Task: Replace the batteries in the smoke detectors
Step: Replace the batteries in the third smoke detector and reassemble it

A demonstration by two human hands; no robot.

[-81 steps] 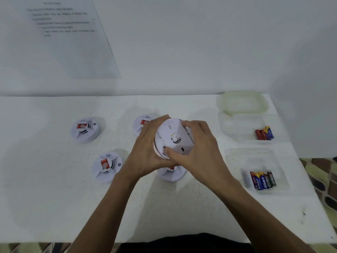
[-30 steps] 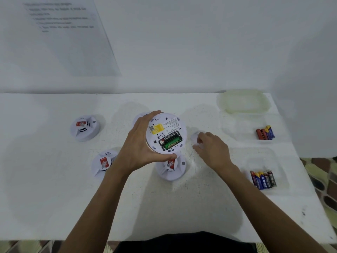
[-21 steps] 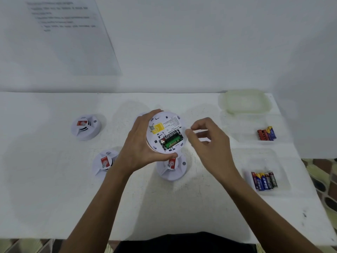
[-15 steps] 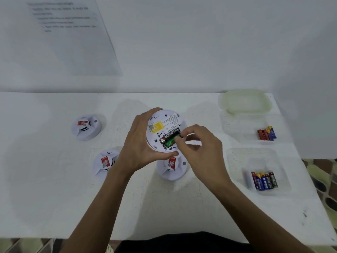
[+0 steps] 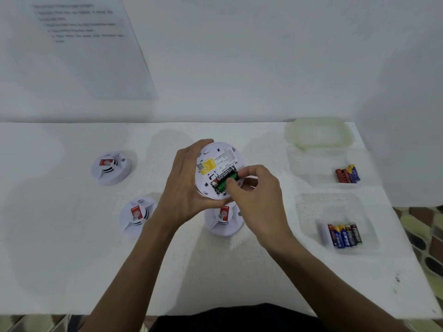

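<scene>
The held smoke detector (image 5: 217, 161) is raised above the white table (image 5: 72, 259) with its back face towards the camera and the battery bay exposed. The body is round and white with a yellow label. A green battery (image 5: 223, 184) lies in the bay.

Left hand (image 5: 184, 185): fingers and thumb curled round the detector's left rim, gripping it.

Right hand (image 5: 260, 195): fingers bent, thumb and forefinger pinching the green battery.

Just below the held unit, a second detector (image 5: 224, 222) rests on the table. To its left are a near-left detector (image 5: 136, 215) and a far-left detector (image 5: 110, 167), each red-tagged.

To its right, a near tray (image 5: 309, 212) and a far tray (image 5: 302, 164) hold loose batteries. A pale lid (image 5: 317, 135) lies behind them.
</scene>
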